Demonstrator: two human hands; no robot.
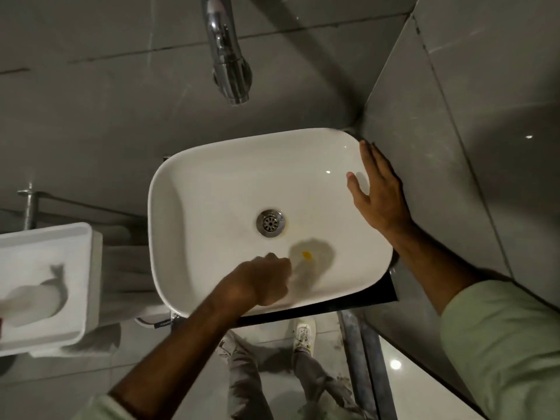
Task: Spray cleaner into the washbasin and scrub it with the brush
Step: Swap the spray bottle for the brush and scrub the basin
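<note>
A white rectangular washbasin (194, 183) fills the middle of the view, with a chrome drain (270, 222) at its centre. My left hand (259, 281) is closed around a brush (309, 263) inside the basin near the front wall. The brush is blurred; it looks greyish with a small yellow spot, right of my fist and just below the drain. My right hand (378, 192) lies flat with fingers spread on the basin's right rim, holding nothing. No spray bottle is visible.
A chrome tap (230, 59) hangs over the basin from the tiled wall. A tiled side wall (454, 147) stands close on the right. A white toilet cistern (45, 286) stands at left. My shoes (304, 331) stand on the floor below.
</note>
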